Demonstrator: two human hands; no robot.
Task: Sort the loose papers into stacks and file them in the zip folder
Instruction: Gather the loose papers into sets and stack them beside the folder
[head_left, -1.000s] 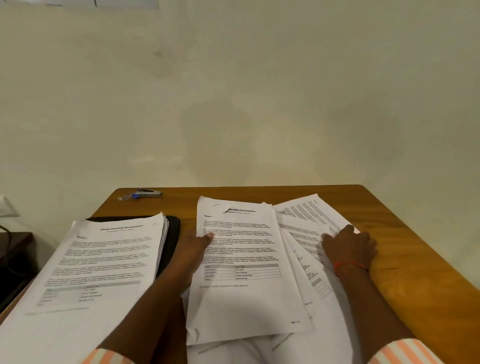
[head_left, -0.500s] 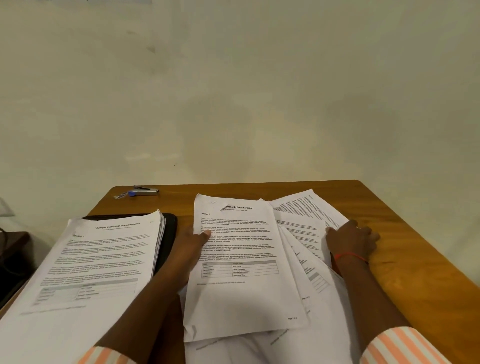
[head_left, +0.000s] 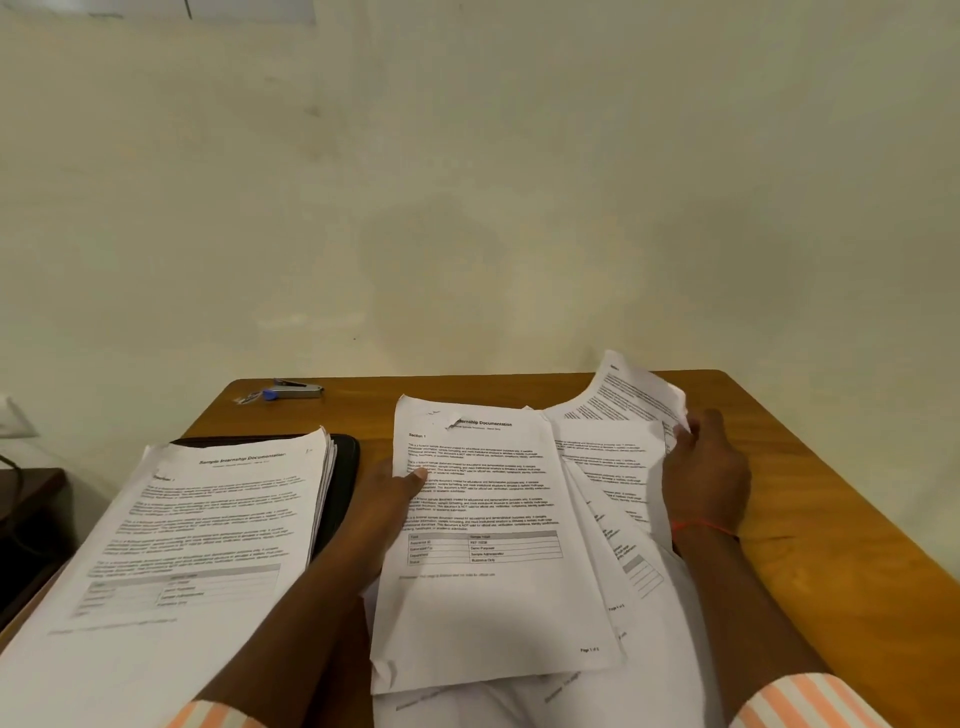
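Since a second earlier the fingers (head_left: 698, 423) of the right hand (head_left: 709, 483) had quit lying flat on the fan and curled round the right edge of the far sheet (head_left: 631, 395), which now bowed up off the pile. The left hand (head_left: 387, 499) pinched the left edge of the top page (head_left: 488, 519), thumb on the print and the other fingers hidden beneath.

Under both lay the loose papers (head_left: 613, 499), fanned across the middle of the counter (head_left: 841, 519) and hanging over its near edge. The sorted stack (head_left: 208, 519) sat to the left on the black zip folder (head_left: 347, 467), covering most of it.

Held by one edge, the thin sheet could crease or drag its neighbour along. If the left hand eased off, the overhanging fan could probably slide into the lap.
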